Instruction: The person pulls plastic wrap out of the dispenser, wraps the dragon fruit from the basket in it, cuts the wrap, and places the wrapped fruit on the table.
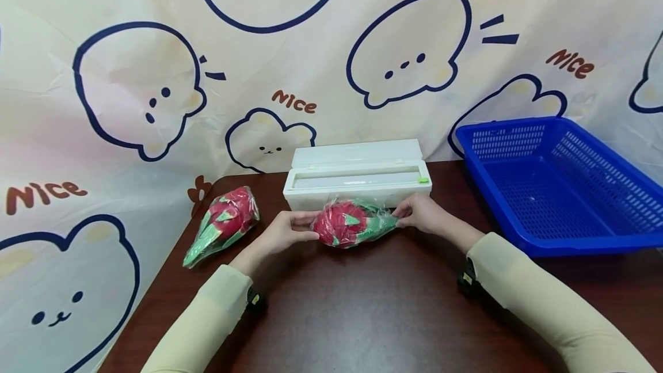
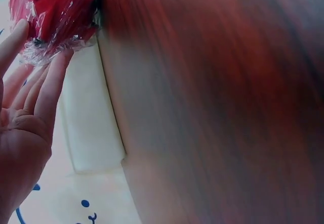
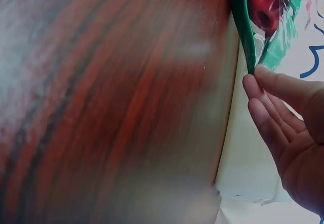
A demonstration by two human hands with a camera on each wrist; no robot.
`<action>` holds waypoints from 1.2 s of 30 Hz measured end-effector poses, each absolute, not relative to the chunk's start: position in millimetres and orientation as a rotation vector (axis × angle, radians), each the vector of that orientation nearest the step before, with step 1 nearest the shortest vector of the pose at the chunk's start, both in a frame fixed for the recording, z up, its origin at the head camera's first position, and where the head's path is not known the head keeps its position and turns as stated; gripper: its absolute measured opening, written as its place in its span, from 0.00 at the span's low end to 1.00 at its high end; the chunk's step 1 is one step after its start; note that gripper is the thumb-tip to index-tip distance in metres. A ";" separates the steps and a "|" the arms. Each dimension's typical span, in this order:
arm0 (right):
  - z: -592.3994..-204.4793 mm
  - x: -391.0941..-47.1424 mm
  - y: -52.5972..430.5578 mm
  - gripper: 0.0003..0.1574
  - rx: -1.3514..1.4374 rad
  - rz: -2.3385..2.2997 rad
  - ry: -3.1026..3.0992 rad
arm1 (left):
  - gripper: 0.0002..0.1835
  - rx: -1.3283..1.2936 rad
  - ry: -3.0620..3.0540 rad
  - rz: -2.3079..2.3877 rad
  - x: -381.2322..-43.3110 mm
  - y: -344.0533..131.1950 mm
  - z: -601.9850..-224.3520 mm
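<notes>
A red dragon fruit (image 1: 343, 224) with green leaf tips, wrapped in clear film, lies crosswise between the two hands in the head view. My left hand (image 1: 286, 232) holds its rounded red end between thumb and fingers; the left wrist view shows that hand (image 2: 30, 107) against crinkled film (image 2: 43, 52). With thumb and forefinger, my right hand (image 1: 422, 214) pinches the pointed green tips. In the right wrist view those green tips (image 3: 248, 42) meet the fingertips of the same hand (image 3: 283, 118). Whether the fruit touches the table is hard to tell.
Directly behind the fruit stands a white cling film box (image 1: 357, 193) with its lid raised and a green slider on it. Another wrapped dragon fruit (image 1: 228, 217) lies at the left. A blue plastic basket (image 1: 549, 240) stands at the right on the dark wooden table (image 1: 362, 315).
</notes>
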State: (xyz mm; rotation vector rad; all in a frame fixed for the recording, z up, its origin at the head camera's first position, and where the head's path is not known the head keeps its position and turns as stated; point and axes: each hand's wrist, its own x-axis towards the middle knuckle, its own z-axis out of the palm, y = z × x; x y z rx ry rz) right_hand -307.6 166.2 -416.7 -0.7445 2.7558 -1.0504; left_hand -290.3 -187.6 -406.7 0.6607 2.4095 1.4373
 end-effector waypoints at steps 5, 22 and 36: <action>-413.6 -307.6 169.3 0.11 -0.815 -0.977 2.767 | 0.28 0.689 2.441 1.366 -292.1 -188.4 -400.7; -407.5 -307.6 139.3 0.05 -0.842 -1.300 2.745 | 0.19 0.506 2.516 1.458 -315.4 -143.9 -391.9; -406.8 -309.8 130.0 0.05 -0.903 -1.265 2.716 | 0.07 0.435 2.609 1.472 -318.9 -126.8 -388.2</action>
